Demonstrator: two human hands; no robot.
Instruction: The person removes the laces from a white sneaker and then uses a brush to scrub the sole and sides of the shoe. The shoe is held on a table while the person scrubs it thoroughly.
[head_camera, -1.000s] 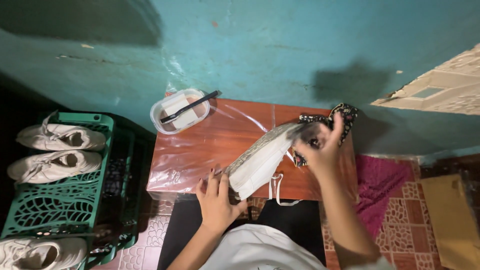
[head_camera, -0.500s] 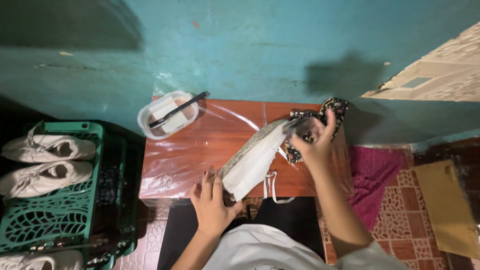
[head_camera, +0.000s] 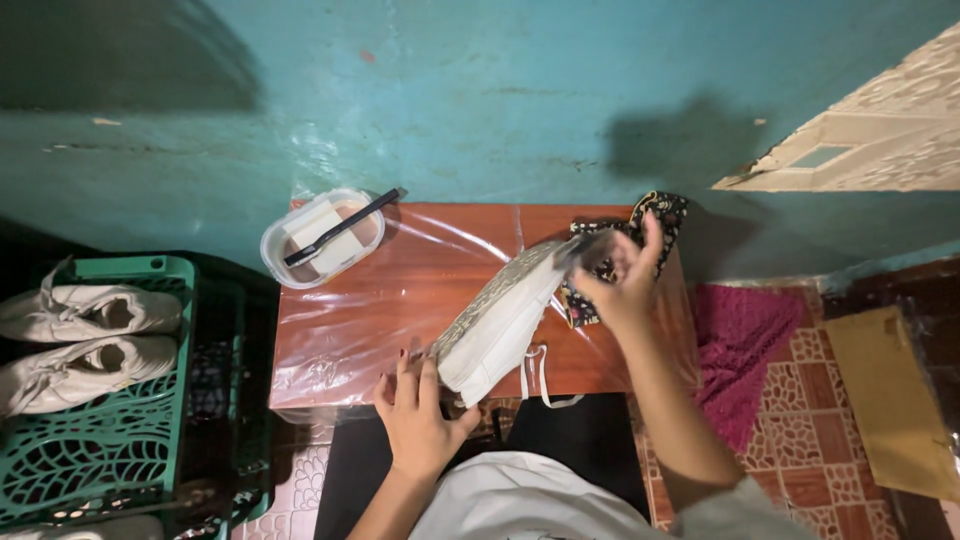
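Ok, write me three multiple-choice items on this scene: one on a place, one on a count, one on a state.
1. Where does the black brush lie?
A. across the clear plastic tub
B. in the green crate
C. on the floor
2. How many white shoes lie in the green plastic crate, fully in view?
A. one
B. two
C. four
3. How is the white sneaker held?
A. flat on the table
B. by one hand
C. by the left hand and right hand, sole turned up

Answers: 1 A, it bridges the rim; 2 B, a side-by-side pair; 3 C, a hand at each end.
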